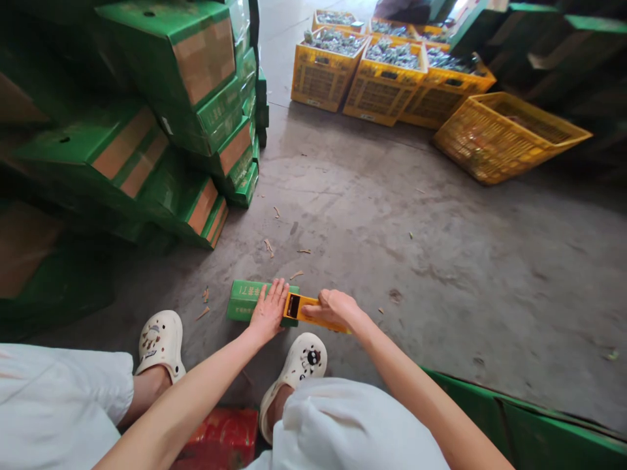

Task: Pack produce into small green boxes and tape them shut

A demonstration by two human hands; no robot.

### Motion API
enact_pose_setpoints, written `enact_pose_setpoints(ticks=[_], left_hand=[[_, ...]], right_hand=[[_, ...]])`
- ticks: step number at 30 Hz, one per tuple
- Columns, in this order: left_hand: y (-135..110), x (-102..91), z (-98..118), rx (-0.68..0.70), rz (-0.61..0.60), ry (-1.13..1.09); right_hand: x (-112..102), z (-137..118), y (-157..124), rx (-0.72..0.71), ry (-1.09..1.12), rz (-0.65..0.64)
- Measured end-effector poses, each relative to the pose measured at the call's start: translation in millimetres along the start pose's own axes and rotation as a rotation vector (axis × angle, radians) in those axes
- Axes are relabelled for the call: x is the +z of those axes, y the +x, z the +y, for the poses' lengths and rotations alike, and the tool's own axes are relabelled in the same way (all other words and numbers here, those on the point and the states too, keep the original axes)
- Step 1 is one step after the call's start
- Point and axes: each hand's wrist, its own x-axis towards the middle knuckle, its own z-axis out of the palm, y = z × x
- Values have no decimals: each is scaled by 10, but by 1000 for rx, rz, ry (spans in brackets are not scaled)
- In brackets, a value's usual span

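A small green box [245, 299] lies on the concrete floor in front of my feet. My left hand [268, 312] rests flat on its right part, fingers stretched out. My right hand [334, 308] is closed round the handle of a yellow tape dispenser [300, 305], whose head sits against the right end of the box.
Stacks of green cardboard boxes [196, 124] stand at the left. Yellow crates [382, 78] with contents stand at the back, one tilted crate [504, 134] at the right. A green box edge [539, 424] lies lower right, a red packet [220, 437] by my feet.
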Motion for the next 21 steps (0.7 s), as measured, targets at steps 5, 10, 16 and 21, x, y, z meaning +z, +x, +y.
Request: enact_pose_setpoints(ticks=[5,10,16,21], left_hand=[[-11,-7,-56,18,10,-12],[-41,-32,-42,20,9,-23],[-58,-28,-30,22,9,-19],[-64,-10,-16,22,14,0]], right_hand=[[-13,184,-39,-83,53,-24],[-45,786,-102,-65,94,-59],[53,1159,-42,54,135,-83],[242,602,319,75,33,-17]])
